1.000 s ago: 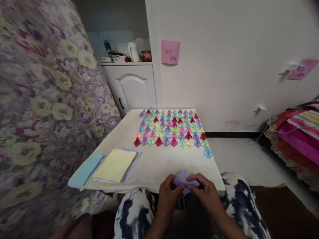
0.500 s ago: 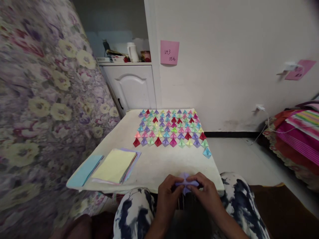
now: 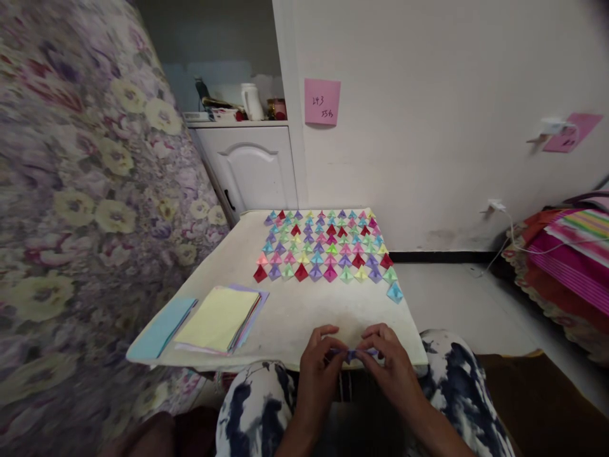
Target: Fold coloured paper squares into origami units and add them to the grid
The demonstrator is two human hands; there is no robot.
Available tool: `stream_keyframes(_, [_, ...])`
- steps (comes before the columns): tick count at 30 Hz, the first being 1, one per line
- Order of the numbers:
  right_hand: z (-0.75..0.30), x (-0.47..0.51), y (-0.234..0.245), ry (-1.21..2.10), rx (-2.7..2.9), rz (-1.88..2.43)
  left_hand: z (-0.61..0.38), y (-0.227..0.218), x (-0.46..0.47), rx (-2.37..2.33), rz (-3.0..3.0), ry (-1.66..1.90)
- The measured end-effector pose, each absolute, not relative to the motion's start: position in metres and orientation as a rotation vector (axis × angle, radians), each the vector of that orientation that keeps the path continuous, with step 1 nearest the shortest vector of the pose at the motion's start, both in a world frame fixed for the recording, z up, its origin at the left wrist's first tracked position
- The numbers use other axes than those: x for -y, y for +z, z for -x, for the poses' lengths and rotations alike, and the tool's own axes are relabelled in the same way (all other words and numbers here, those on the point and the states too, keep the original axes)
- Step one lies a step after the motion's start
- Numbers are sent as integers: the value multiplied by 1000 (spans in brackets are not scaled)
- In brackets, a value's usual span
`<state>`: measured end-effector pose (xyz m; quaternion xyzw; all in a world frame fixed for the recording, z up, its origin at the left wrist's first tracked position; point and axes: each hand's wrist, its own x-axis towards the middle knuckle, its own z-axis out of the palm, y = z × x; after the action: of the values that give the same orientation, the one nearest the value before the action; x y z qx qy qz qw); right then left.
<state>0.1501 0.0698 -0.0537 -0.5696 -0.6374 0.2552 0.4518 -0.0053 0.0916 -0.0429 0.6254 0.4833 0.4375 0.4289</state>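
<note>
Now, table (image 3: 304, 317): many folded coloured papers (image 3: 330, 273) lie in rows on its far part; at the left side are a yellow-topped stack (image 3: 218, 318) and blue sheets (image 3: 164, 327).
Purple paper (image 3: 351, 355): it is between the two hands, at the near table edge.
Fingers: left hand (image 3: 320, 365) and right hand (image 3: 387, 363) each pinch it by thumb and forefinger.
Hard to see: fingers cover most of the paper, so its folds are unclear; bright fabrics (image 3: 566, 257) are cut off at right.
</note>
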Motion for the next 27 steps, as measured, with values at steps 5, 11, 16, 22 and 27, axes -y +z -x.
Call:
stream_keyframes(5, [-151, -75, -59, 991, 1398, 1411, 6, -51, -94, -1218, -1348, 989])
stream_keyframes(11, [-152, -79, -64, 1255, 1177, 1383, 5, -63, -101, -1225, -1180, 1017])
stream_keyframes(16, [-148, -82, -66, 1314, 1097, 1325, 2, -74, -105, -1048, -1007, 933])
stream_keyframes(22, [-150, -95, -74, 1355, 1168, 1300, -2, -76, -105, -1056, -975, 899])
stream_keyframes(27, [-160, -119, -72, 1276, 1399, 1294, -4, -71, -114, -1149, -1072, 835])
